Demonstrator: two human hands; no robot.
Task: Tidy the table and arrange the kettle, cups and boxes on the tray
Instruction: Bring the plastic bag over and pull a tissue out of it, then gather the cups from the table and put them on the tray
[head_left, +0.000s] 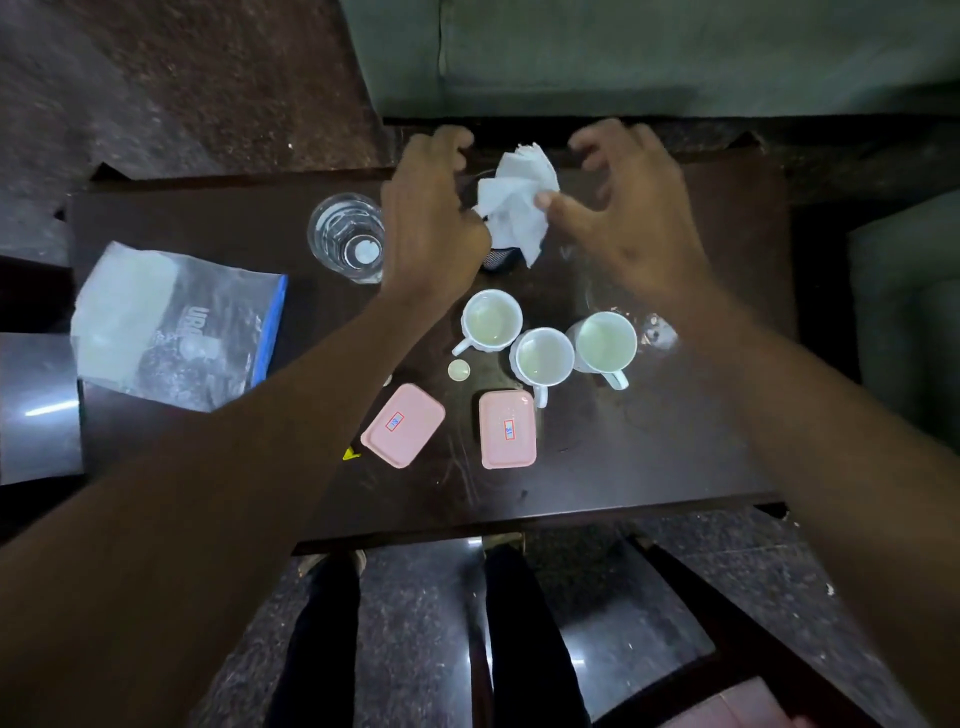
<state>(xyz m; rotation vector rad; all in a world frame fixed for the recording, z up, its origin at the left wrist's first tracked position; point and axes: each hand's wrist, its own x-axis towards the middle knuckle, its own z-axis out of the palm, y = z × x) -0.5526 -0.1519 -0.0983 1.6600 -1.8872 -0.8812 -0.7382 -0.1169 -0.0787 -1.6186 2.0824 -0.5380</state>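
**Cups and boxes wait on dark table as hands work a tissue**

Cups and boxes sit loose on a dark wooden table (675, 441), seen from above by the person standing at its near edge. Three white cups form a row near the middle: one (491, 319) at the left, one (543, 358) in the middle just beside it, and one (605, 344) at the right, each with its handle pointing toward the near side. Two pink boxes with lids on lie nearer the person, the left box (403, 425) turned at an angle, the right box (507, 429) lying straight, the two set apart. A small round pale disc (458, 371) rests between the cups and the boxes.

At the far side of the table, both hands meet over a crumpled white tissue (514, 205). The left hand (431, 223) is curled, its fingers bent inward beside the tissue; whether it grips the tissue cannot be told. The right hand (628, 218) has its fingers spread and curved, with the thumb pressed against the tissue's right edge. A dark meshed object (498, 258) shows just under the tissue.

A clear drinking glass (347, 236) stands left of the left hand. Farther left, a plastic packet with a blue edge (176, 327) lies across the table's left end.
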